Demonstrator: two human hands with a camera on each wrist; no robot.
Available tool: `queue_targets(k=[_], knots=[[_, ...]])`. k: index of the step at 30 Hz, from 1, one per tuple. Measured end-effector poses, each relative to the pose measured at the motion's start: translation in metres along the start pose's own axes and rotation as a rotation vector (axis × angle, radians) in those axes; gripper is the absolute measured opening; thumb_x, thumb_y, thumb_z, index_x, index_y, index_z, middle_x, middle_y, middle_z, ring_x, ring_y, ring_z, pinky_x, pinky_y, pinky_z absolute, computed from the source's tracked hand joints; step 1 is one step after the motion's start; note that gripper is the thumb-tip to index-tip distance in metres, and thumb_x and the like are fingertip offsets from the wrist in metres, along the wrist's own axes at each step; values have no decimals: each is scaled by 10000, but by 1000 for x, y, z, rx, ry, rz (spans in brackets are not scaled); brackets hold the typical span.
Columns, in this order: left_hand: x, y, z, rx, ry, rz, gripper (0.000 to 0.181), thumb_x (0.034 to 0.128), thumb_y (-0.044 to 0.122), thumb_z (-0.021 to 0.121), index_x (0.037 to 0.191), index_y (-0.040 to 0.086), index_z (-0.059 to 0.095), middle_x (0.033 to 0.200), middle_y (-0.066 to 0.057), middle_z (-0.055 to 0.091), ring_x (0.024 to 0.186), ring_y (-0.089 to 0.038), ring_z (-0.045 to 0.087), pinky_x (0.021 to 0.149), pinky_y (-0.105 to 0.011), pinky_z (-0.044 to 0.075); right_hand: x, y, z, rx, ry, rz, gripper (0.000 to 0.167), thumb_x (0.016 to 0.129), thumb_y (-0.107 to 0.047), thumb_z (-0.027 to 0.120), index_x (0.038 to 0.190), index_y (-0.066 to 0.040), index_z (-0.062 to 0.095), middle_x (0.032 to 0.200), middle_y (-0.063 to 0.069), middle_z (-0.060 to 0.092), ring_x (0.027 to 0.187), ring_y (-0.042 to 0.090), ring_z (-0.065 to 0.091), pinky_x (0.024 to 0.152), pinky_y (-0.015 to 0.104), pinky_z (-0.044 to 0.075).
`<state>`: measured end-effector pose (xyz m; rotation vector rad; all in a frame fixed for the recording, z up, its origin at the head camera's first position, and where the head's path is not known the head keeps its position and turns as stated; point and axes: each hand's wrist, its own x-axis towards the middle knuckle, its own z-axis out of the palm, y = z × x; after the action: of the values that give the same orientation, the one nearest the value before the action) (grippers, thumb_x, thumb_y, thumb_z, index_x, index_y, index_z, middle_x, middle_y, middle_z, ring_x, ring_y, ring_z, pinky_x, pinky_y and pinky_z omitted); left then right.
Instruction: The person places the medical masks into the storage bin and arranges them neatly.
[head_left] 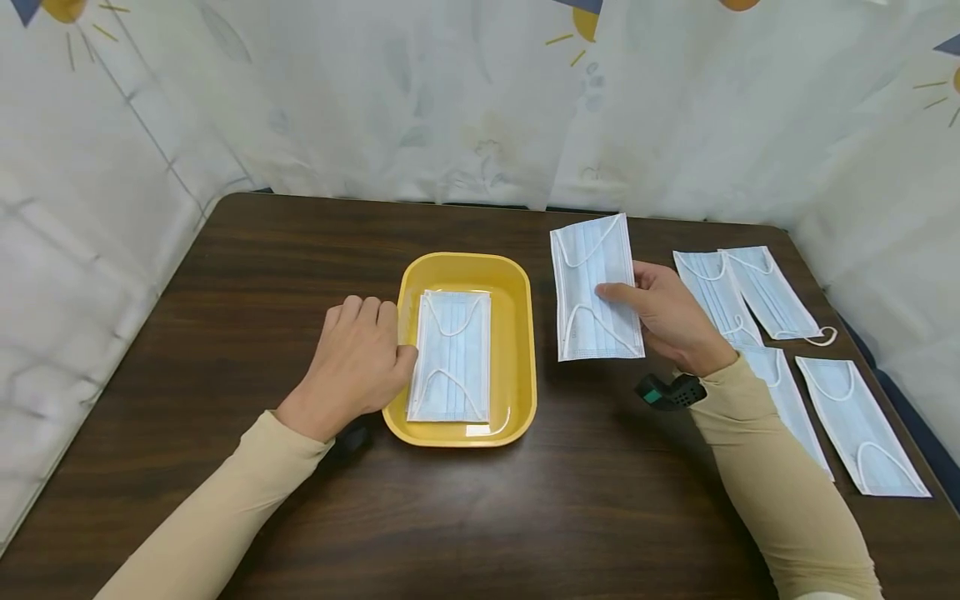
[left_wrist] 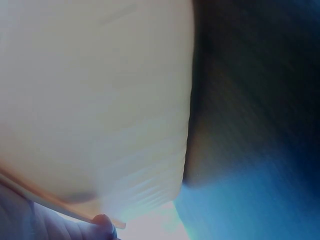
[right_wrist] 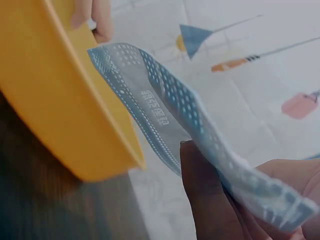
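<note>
A yellow plastic tray [head_left: 523, 350] stands on the dark wood table, with a light blue face mask [head_left: 453, 354] lying lengthwise inside, perhaps on others. My left hand [head_left: 352, 362] grips the tray's left rim, its thumb over the edge; the left wrist view shows the tray's outer wall [left_wrist: 100, 90] up close. To the right of the tray, my right hand [head_left: 671, 317] pinches another face mask [head_left: 588, 275] by its right side, thumb on the front. That mask is held above the table, slightly bent in the right wrist view, where dots and printed characters show.
Several more face masks [head_left: 862, 421] lie at the table's right side, some overlapping and partly behind my right forearm. A white patterned curtain [head_left: 420, 108] hangs behind the table's far edge [head_left: 337, 202] and along both sides.
</note>
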<state>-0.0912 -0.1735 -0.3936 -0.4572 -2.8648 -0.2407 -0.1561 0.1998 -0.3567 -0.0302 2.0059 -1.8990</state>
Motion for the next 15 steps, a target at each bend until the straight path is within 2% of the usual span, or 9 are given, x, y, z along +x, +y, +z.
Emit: queue_targets(k=[8,15], knots=[[1,1,0,0,-10,-6,215,895,221,483,766,51,454,744,-106,439,752,-308,397,717,-419,352,2,-12,25,-40,-34,-10,440,1003,-97,611,1403,29,481,1125,12,714,925,151,764,802,325,639],[1,1,0,1,-4,-6,215,894,221,484,771,46,457,743,-107,440,751,-308,396,713,-417,351,9,-16,49,-69,-112,24,451,1006,-82,581,1434,2,469,1197,55,678,965,190,755,836,369,638]])
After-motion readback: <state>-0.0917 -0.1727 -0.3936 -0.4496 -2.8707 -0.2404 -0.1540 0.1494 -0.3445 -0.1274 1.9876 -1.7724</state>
